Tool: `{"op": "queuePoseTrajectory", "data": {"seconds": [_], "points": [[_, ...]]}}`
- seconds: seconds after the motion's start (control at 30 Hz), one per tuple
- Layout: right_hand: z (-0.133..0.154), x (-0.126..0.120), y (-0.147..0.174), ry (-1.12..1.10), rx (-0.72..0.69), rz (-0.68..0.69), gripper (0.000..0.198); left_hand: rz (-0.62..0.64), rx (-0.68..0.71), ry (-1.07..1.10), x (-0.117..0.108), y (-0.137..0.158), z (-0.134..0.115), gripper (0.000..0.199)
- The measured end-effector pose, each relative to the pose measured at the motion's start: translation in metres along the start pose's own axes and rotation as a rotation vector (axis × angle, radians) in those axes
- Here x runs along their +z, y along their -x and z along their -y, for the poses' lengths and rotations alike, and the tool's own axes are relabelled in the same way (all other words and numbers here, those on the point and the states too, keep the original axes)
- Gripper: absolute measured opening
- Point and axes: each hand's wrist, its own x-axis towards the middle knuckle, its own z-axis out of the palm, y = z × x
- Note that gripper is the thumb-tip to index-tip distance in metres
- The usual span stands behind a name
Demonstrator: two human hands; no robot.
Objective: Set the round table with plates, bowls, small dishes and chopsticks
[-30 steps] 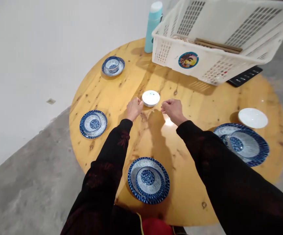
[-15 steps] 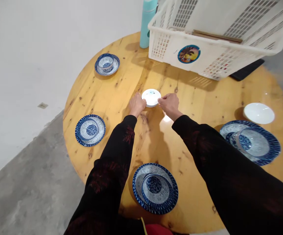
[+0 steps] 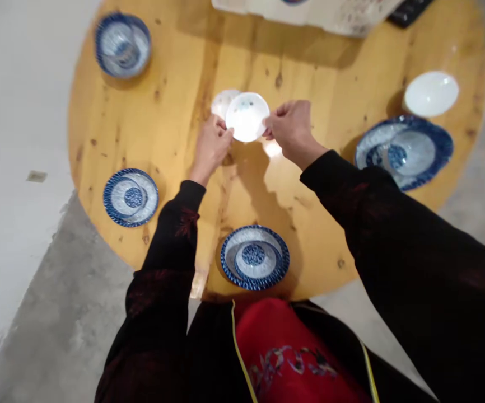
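Observation:
A small white saucer [image 3: 248, 115] with a faint print near its top edge is held up over the table. My right hand [image 3: 293, 127] pinches the saucer's right rim. On the other side, the fingertips of my left hand [image 3: 214, 144] are closed at its lower left rim. Partly hidden behind it, a second white saucer [image 3: 222, 102] lies on the wood. Closest to my body is a blue-patterned plate [image 3: 229, 267] with a matching bowl [image 3: 263, 263] on it.
Blue-patterned plate-and-bowl sets stand at far left [image 3: 122, 45], left [image 3: 131, 197] and right [image 3: 410, 151]. A white bowl [image 3: 431, 94] sits beyond the right set. A white plastic basket [image 3: 330, 19] and a black object [image 3: 408, 11] occupy the back of the round wooden table [image 3: 175, 129].
The top saucer has come off the stack in both hands, shifted toward me and right of the saucer below. My view has tilted down, so the blue bottle is out of sight.

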Motion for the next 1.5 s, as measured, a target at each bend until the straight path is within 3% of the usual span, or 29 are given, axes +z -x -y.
{"op": "queuePoseTrajectory", "data": {"seconds": [0.1,0.2,0.33,0.53,0.67,1.07,1.5], "points": [[-0.003,-0.029,0.043,-0.027,0.124,-0.075,0.022,0.118,-0.008,0.067,-0.004,0.024,-0.002,0.030],[-0.012,-0.057,0.093,-0.064,0.193,-0.105,0.021,0.111,-0.059,0.091,-0.012,0.044,-0.001,0.031],[-0.046,-0.089,0.159,-0.074,0.305,-0.136,0.022,0.107,-0.120,0.082,-0.015,0.071,0.001,0.029],[-0.106,-0.115,0.244,-0.018,0.432,-0.110,0.018,0.162,-0.121,0.079,-0.005,0.111,-0.010,0.022],[-0.127,-0.122,0.279,0.029,0.488,-0.066,0.016,0.142,-0.135,0.080,-0.004,0.133,-0.016,0.019],[-0.137,-0.125,0.291,0.148,0.373,0.015,0.010,-0.042,-0.247,0.037,-0.022,0.186,-0.022,0.013],[-0.153,-0.124,0.287,0.185,0.304,0.015,0.007,-0.084,-0.293,0.056,-0.021,0.211,-0.015,0.016]]}}
